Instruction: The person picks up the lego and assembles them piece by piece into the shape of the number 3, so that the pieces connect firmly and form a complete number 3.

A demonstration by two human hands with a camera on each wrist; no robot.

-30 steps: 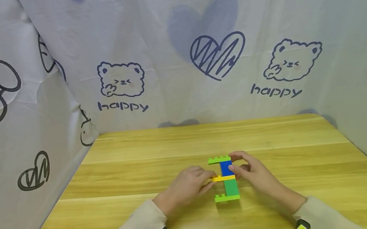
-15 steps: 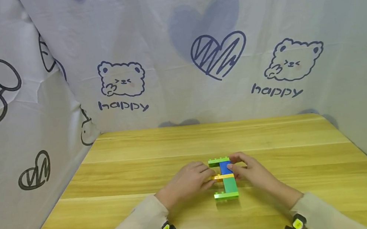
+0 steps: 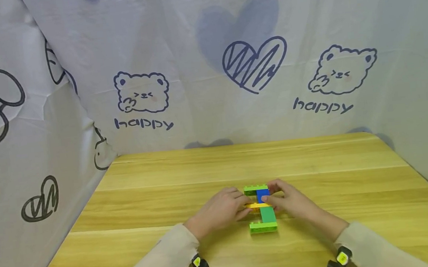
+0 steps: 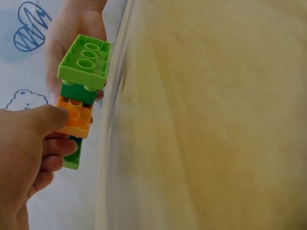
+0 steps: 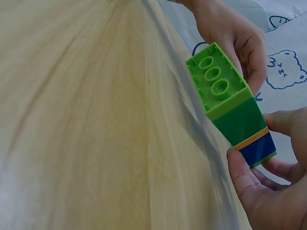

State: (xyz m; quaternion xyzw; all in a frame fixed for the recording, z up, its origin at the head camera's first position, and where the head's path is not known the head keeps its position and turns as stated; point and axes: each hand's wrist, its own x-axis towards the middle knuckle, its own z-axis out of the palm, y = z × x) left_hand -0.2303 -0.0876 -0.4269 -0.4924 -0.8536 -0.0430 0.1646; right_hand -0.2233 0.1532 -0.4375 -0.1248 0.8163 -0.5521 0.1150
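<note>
Both hands hold one stack of toy building bricks above the table. Its end plates are light green, the nearer one point(image 3: 263, 227) showing hollow tubes underneath in both wrist views. Between them come a green brick point(image 5: 237, 122), an orange-yellow plate point(image 4: 75, 118) and a blue brick point(image 5: 259, 149). My left hand point(image 3: 222, 209) pinches the free end of the orange plate between thumb and fingers. From the other side my right hand point(image 3: 293, 203) grips the blue brick, thumb on its face. The far light green plate point(image 3: 256, 188) shows studs along its top.
The wooden table point(image 3: 158, 200) spreads under the hands. White cloth point(image 3: 191, 66) printed with bears and hearts hangs behind it and at both sides. A black wrist device point(image 3: 200, 266) sits on the left sleeve, another point(image 3: 339, 261) on the right.
The stack has tipped so that the undersides of the light green plates now show more in the head view. My right thumb has shifted slightly left and down; both hands keep hold.
</note>
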